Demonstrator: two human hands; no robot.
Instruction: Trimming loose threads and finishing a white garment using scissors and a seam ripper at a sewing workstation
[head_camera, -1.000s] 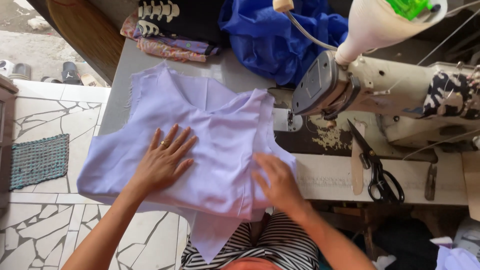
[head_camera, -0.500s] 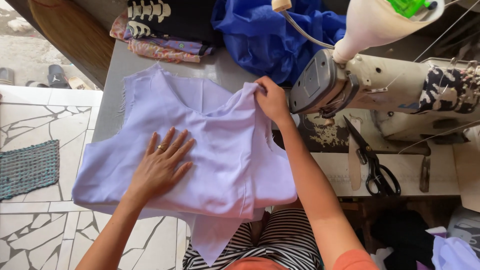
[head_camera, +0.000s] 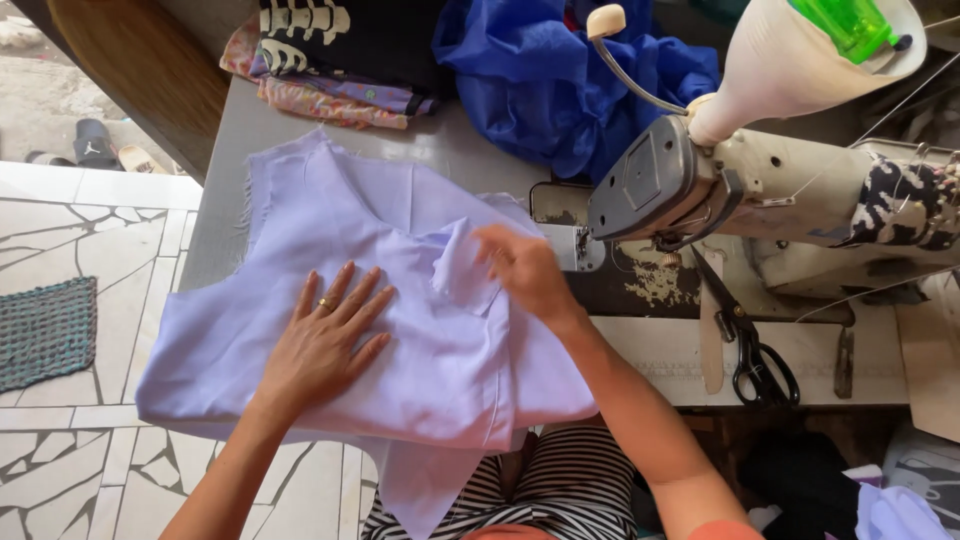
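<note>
Lilac garment piece (head_camera: 400, 330) spread mid-frame on the grey worktop (head_camera: 225, 190). Left hand (head_camera: 325, 340) lies flat, grip released; right hand (head_camera: 525, 270) pinches a fabric fold beside the sewing machine (head_camera: 700, 190): arranging step.

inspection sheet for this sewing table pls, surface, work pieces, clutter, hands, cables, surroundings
surface: grey table, mostly covered
job's things: lilac garment spread flat, front edge hanging off the table; sewing machine beside it
clutter: blue cloth, folded printed fabrics, black scissors
grippers: left hand flat on the garment; right hand pinching a fold
cables: nothing seen; thin threads run by the machine
surroundings: tiled floor, woven mat, sandals
</note>
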